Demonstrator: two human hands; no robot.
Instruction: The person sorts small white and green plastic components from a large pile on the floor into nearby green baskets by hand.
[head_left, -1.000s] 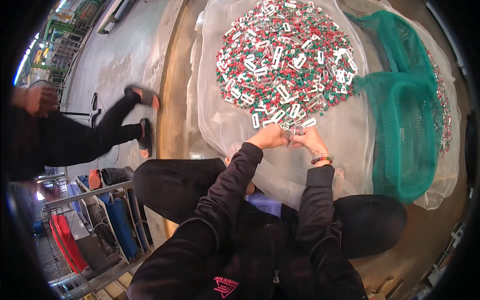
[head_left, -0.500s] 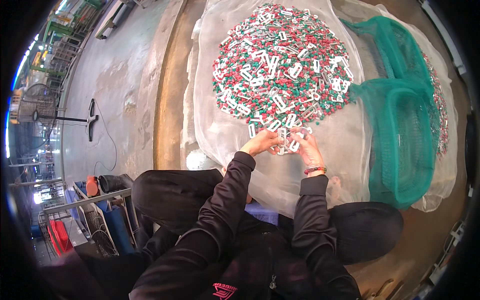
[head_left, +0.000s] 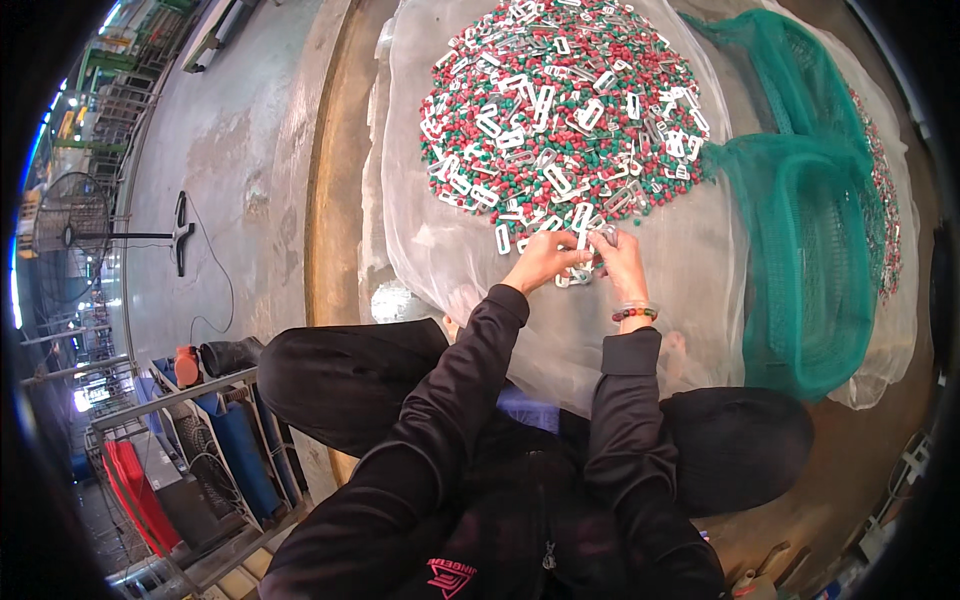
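A broad heap of small red and green pellets (head_left: 590, 155), mixed with white and clear rectangular plastic frames (head_left: 557, 180), lies on a pale mesh sheet (head_left: 690, 300). At the heap's near edge, my left hand (head_left: 545, 260) reaches in with thumb and fingers pinched together; what they grip is hard to make out. A white frame (head_left: 582, 220) stands out just beyond its fingertips. My right hand (head_left: 626, 264), with a beaded bracelet at the wrist, has its fingers closed on a small greyish plastic piece (head_left: 608, 235). More white frames (head_left: 572, 278) lie beneath and between my hands.
Green mesh-covered baskets (head_left: 815, 270) stand to the right, with another strip of red and green pellets (head_left: 885, 220) beyond them. A standing fan (head_left: 75, 235) is at the far left. A metal rack (head_left: 225, 440) with boards is near my left knee.
Both hands have moved slightly forward to the heap's edge. The white frames held up between them are no longer raised there; white frames now show below the hands. The view has tilted slightly.
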